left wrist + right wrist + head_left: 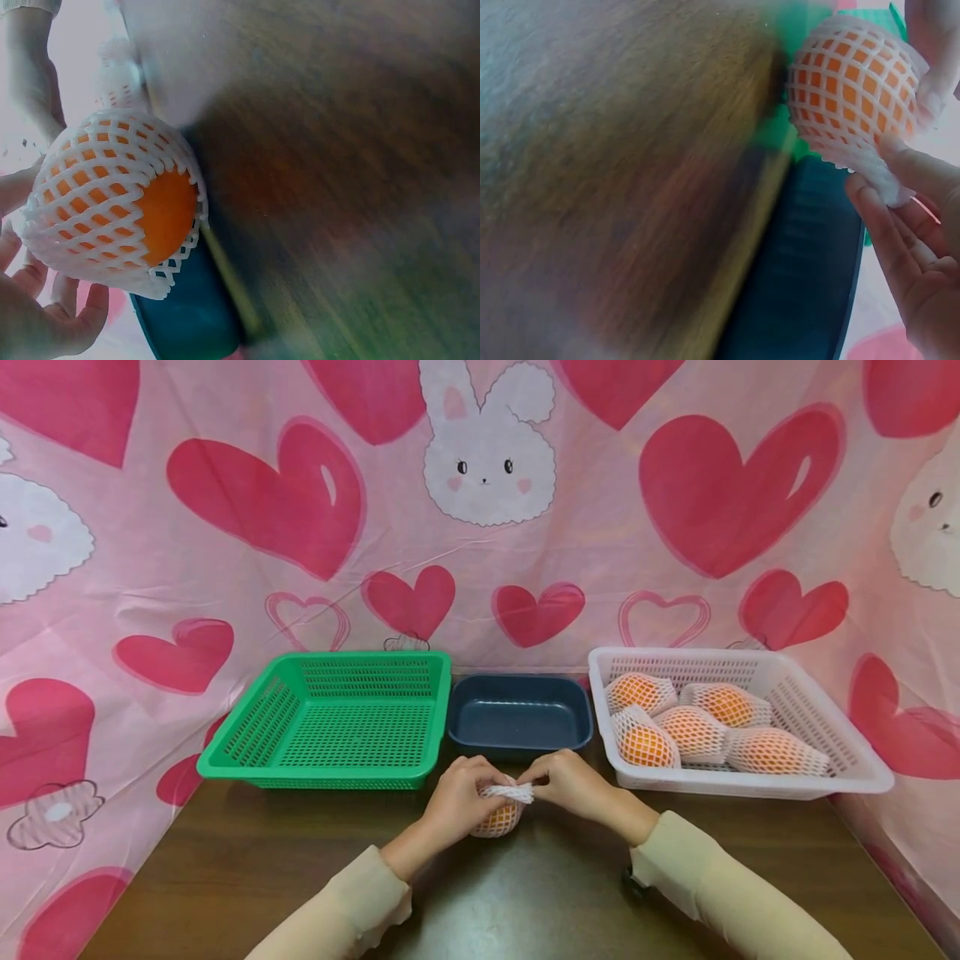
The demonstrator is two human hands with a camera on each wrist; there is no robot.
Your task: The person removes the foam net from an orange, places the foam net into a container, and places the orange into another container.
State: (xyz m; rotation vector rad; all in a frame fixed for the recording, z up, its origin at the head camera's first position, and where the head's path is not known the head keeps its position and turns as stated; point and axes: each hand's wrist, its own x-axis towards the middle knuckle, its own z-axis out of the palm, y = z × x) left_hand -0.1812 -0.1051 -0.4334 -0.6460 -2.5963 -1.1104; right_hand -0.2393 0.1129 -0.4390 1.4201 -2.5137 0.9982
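An orange [497, 823] in a white foam net sleeve [516, 793] is held over the table, in front of the dark blue basin. My left hand [463, 800] grips the netted orange from the left. From the other side my right hand [567, 783] pinches the gathered end of the sleeve between thumb and fingers, as the right wrist view shows at the twisted net tail [889, 184]. A bare patch of orange peel [169, 214] shows through the sleeve's opening in the left wrist view.
A green basket [322, 774] stands at the left with no fruit in it. The dark blue basin [517, 743] sits in the middle. At the right, a white basket [757, 783] contains several netted oranges [690, 731]. A heart-patterned cloth [480, 552] hangs behind the table [525, 902].
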